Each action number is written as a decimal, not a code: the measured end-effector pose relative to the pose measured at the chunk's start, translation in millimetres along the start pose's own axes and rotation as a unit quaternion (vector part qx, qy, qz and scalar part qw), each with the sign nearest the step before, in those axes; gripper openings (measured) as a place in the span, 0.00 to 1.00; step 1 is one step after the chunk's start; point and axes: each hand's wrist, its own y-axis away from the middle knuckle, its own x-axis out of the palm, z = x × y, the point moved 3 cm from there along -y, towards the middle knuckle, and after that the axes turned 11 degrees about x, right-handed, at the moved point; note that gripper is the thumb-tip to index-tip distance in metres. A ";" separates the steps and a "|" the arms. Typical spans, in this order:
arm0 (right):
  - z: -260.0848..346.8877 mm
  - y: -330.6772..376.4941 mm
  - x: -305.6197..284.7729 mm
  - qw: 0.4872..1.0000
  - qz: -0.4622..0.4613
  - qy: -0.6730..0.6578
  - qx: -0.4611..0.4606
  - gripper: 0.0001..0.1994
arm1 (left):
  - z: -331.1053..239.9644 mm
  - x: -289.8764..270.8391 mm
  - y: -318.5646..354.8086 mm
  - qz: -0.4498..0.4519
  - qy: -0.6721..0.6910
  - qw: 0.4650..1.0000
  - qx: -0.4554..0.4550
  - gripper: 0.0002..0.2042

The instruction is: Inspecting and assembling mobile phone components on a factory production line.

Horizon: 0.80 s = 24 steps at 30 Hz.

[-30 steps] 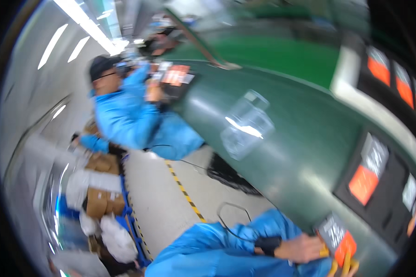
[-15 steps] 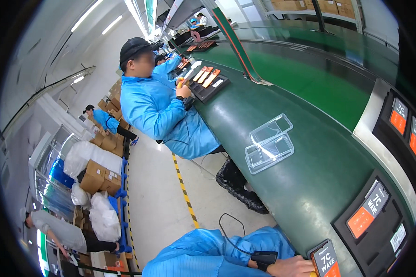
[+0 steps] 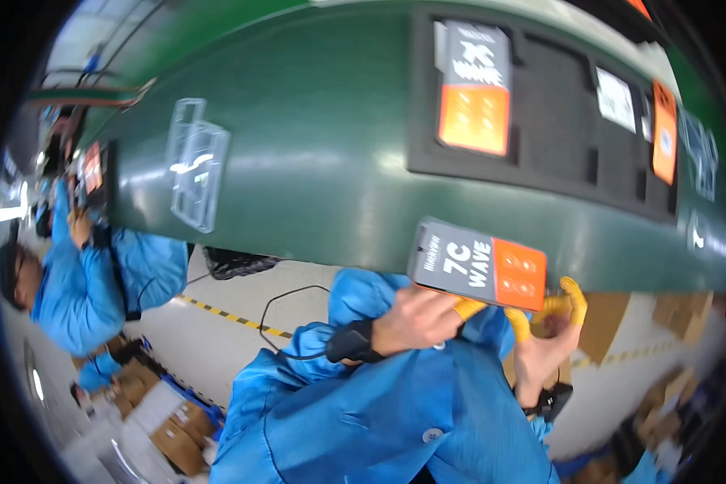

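A smartphone [image 3: 479,264] with a grey and orange printed film over its screen lies tilted at the table's near edge. My left hand [image 3: 419,321] grips it from below at its near side, with yellow covers on the fingertips. Beside the phone's orange end is my right hand [image 3: 547,343], thumb and fingers spread apart, also wearing yellow fingertip covers. Whether its thumb touches the phone's corner I cannot tell. Beyond, a black tray [image 3: 552,105] holds another phone [image 3: 474,89] with the same film, and an orange phone [image 3: 664,133] sits at its right end.
Clear plastic cases [image 3: 198,173] lie on the green table [image 3: 315,153] to the left, and another clear case [image 3: 698,153] lies right of the tray. A co-worker in blue [image 3: 77,274] sits at the far left. Cartons [image 3: 682,315] stand on the floor at right.
My view has swung from the left toward the table in front of me. The phone in my left hand now shows whole, turned sideways, and my right hand has come into view.
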 end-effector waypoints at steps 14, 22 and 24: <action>-66.9 50.5 39.5 0.843 0.225 -0.447 0.199 0.14 | -13.0 1.1 -8.1 0.047 0.066 0.994 -0.067 0.07; -57.5 51.2 44.1 0.850 0.204 -0.447 0.191 0.13 | -11.7 -32.9 0.4 0.116 0.176 0.976 -0.063 0.19; -58.8 54.8 45.6 0.846 0.222 -0.436 0.212 0.13 | -11.6 -47.4 3.9 0.148 0.202 0.965 -0.073 0.16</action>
